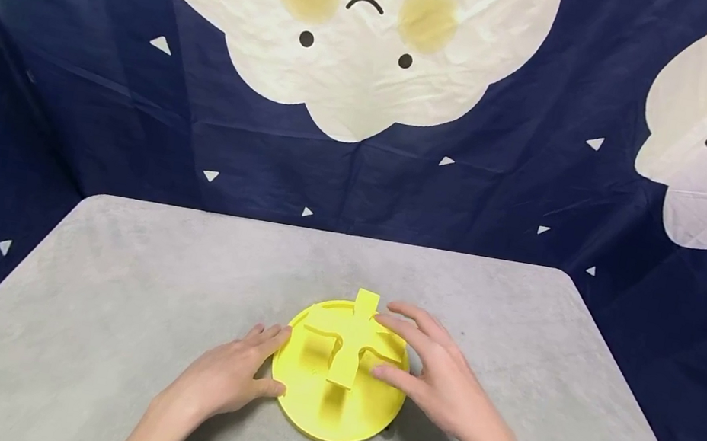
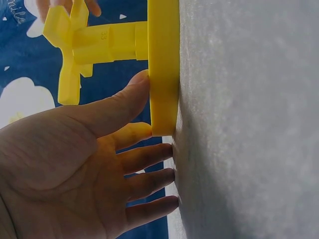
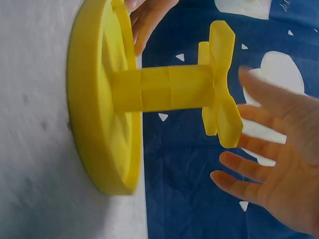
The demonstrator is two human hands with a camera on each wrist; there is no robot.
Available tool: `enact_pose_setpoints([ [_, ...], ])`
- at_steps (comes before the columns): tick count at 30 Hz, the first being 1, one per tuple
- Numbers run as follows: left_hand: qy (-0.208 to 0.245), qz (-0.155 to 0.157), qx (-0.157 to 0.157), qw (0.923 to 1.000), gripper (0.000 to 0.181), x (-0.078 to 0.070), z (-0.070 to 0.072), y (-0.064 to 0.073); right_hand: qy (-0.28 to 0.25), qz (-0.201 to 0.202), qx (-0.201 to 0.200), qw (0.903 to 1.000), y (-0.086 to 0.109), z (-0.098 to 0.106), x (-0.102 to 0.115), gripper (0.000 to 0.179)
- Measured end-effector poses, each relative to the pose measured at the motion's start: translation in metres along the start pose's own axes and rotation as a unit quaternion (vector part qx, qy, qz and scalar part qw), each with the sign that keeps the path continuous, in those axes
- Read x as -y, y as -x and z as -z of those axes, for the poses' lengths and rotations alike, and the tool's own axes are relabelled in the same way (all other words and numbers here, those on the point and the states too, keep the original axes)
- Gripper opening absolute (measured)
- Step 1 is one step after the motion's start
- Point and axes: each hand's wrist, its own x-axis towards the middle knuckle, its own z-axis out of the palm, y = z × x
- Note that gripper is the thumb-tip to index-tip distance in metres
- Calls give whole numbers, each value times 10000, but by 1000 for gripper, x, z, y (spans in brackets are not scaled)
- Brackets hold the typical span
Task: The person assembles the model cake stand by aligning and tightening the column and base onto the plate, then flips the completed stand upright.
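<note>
A yellow round base [image 1: 306, 390] with a raised rim lies flat on the table. From its middle rises a short upright column [image 3: 164, 88], topped by a four-armed cross-shaped piece [image 1: 351, 340]. My left hand [image 1: 232, 371] rests against the base's left edge; its thumb touches the rim, and its straight fingers reach past the side down to the tabletop. At the right of the cross piece, my right hand [image 1: 440, 377] hovers with fingers and thumb spread. In the right wrist view its fingertips are close to the arms; whether one touches them I cannot tell.
The grey table [image 1: 143, 280] carries a few dark specks to the right of the base. Beyond its far edge and sides hangs a dark blue curtain [image 1: 252, 158] printed with white clouds and small triangles.
</note>
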Motion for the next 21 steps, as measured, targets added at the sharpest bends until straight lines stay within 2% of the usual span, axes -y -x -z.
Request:
enact_pose_setpoints([
  [6,-27,16,-35,10000,78,0,1,0,367,957,523,9934,-22,8,-1,78],
  [9,-27,-9,-52,10000,77,0,2,1,596,1192,896,9870,-32,9,0,85],
  [13,-19,-46,-92,9999,77,-1,1,1,787,1239,1432,9788,-39,7,2,89],
  [15,-17,-63,-99,9999,77,-2,1,2,832,1231,1577,9763,-40,5,3,89],
  [21,-4,-34,-80,10000,76,-1,0,1,989,1203,1537,9758,-42,-1,3,91],
])
